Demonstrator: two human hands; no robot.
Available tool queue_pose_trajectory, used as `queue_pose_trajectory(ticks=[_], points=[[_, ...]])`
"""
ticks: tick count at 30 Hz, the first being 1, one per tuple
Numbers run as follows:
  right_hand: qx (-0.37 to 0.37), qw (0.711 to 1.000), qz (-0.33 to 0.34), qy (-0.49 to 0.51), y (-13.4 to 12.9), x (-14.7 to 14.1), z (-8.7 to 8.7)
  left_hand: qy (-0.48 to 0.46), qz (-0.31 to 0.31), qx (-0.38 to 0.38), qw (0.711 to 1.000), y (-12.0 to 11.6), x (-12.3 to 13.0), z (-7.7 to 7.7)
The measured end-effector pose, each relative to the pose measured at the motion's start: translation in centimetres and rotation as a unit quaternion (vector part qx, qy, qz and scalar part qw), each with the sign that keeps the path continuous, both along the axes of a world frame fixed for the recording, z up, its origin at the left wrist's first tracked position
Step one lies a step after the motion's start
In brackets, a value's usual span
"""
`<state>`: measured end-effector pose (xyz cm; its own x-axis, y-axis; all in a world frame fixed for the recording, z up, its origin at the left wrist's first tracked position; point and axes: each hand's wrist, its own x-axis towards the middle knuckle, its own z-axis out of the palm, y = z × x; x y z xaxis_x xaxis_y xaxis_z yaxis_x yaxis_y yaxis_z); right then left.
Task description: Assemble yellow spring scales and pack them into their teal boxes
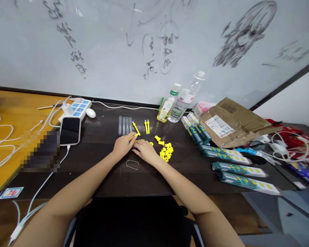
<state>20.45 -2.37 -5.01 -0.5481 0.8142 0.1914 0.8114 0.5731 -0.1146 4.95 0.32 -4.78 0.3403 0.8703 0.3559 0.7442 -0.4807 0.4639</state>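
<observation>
Near the middle of the dark table point(98, 164), my left hand point(123, 144) pinches a thin yellow piece between thumb and fingers. My right hand point(145, 150) lies right beside it, fingers bent over the tabletop; whatever they hold is hidden. Small yellow parts point(167, 151) are heaped to the right of my right hand. Beyond my hands stand out two slim yellow sticks point(147, 127) side by side and another yellow stick point(136, 128) lying tilted. Several clear tubes point(125, 126) lie in a row behind my left hand. A bent wire loop point(132, 164) is nearer the front edge.
Two bottles point(166, 109) point(183, 104) stand at the back against the whiteboard. Several green-and-white boxes point(238, 168) and a torn cardboard package point(229, 120) lie on the right. A phone point(70, 131), power strip point(79, 110), white mouse point(90, 113) and cables are on the left.
</observation>
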Motion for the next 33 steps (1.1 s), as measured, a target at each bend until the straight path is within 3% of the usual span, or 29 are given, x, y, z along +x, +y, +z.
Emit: queue_pose_trajectory(ticks=[8,18,25,33], points=[[-0.034,0.997,-0.043,0.048,0.2,-0.1,0.0,-0.020,-0.013,-0.002,1.000,-0.2,-0.2,0.3],[-0.040,0.995,-0.090,0.000,-0.2,-0.3,0.9,-0.012,-0.013,0.003,1.000,0.0,-0.1,0.0],[-0.012,0.998,-0.066,0.017,-0.5,0.4,0.5,-0.012,-0.011,-0.003,1.000,0.1,0.0,-0.3],[-0.013,0.992,-0.006,0.124,0.3,1.8,-0.6,-0.009,0.000,-0.003,1.000,0.1,0.0,-0.4]])
